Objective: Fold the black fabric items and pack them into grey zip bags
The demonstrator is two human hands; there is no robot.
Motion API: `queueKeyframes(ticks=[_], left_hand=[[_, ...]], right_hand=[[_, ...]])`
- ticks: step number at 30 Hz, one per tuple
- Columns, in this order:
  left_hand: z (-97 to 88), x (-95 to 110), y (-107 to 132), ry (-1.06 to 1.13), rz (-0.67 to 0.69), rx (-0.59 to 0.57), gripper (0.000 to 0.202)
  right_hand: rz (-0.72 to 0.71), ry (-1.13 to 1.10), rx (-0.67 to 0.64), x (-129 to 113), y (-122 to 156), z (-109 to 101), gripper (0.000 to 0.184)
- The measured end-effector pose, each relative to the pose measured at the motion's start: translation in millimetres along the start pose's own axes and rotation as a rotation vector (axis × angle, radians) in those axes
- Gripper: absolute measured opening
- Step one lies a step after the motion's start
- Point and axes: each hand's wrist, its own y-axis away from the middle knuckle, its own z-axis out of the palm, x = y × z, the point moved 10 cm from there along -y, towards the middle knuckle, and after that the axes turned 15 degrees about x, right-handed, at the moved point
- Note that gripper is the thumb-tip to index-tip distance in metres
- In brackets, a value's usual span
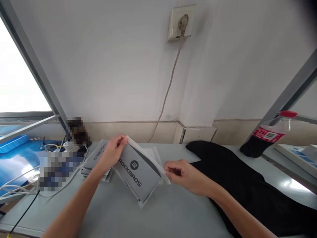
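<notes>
Pixelated patch (58,169) at left unreadable; black cloth (247,188) cut off btm/rt; right hand (185,175) hides pouch (135,172) corner.

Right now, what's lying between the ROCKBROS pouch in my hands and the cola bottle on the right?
Black fabric spread on the table fills the stretch between the ROCKBROS pouch and the cola bottle, as the head view shows.

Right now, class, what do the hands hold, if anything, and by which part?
A grey ROCKBROS pouch: the left hand grips its upper left edge, and the right hand pinches its right corner.
</notes>
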Motion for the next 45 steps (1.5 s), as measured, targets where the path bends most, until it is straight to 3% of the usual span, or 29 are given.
queueKeyframes(ticks=[2, 5, 9, 12, 16, 21, 24, 26, 28, 31, 33, 36, 38, 42, 45], left_hand=[[0.9, -2, 0, 0.008, -0.008, 0.007, 0.042], [20.6, 3, 14, 0.077, -0.015, -0.074, 0.041], [56.1, 17, 44, 0.138, -0.008, -0.211, 0.040], [68.4, 21, 58, 0.174, 0.004, -0.204, 0.038], [68.8, 17, 62, 0.182, -0.017, -0.126, 0.037], [60.5, 19, 63, 0.148, -0.014, -0.034, 0.040], [52.8, 18, 59, 0.113, 0.001, 0.023, 0.039], [42.6, 8, 52, 0.168, -0.070, 0.117, 0.043], [44.7, -10, 49, 0.308, -0.230, 0.115, 0.053], [80.5, -21, 62, 0.492, -0.424, -0.189, 0.057], [94.8, -16, 72, 0.512, -0.399, -0.308, 0.057], [91.3, -16, 71, 0.435, -0.295, -0.204, 0.057], [82.8, -24, 65, 0.390, -0.298, -0.094, 0.060], [61.9, -50, 48, 0.335, -0.352, 0.085, 0.056], [63.7, -69, 44, 0.217, -0.390, 0.046, 0.047]], right_hand=[[-0.012, 0.006, 0.027, -1, -1, -6, 0.033], [-0.012, -0.126, 0.083, -7, -3, -8, 0.030], [-0.004, -0.229, -0.013, -15, -1, 18, 0.035], [0.050, -0.254, -0.010, -9, 0, 30, 0.031], [0.087, -0.233, 0.034, -2, -2, 29, 0.025], [0.086, -0.222, -0.112, -13, 5, 39, 0.014], [0.093, -0.296, -0.094, -15, 5, 39, 0.014], [0.071, -0.320, 0.018, -12, 1, 29, 0.028], [0.032, -0.326, 0.163, -6, -3, 14, 0.042], [0.038, -0.353, 0.258, 6, -8, 3, 0.048], [0.070, -0.328, 0.245, 15, -10, 4, 0.045], [0.038, -0.196, 0.318, 23, -14, -5, 0.042], [0.011, -0.143, 0.526, 27, -13, -29, 0.044], [0.039, -0.179, 1.167, 44, 18, -94, 0.052], [0.021, -0.248, 1.371, 53, 33, -115, 0.053]])
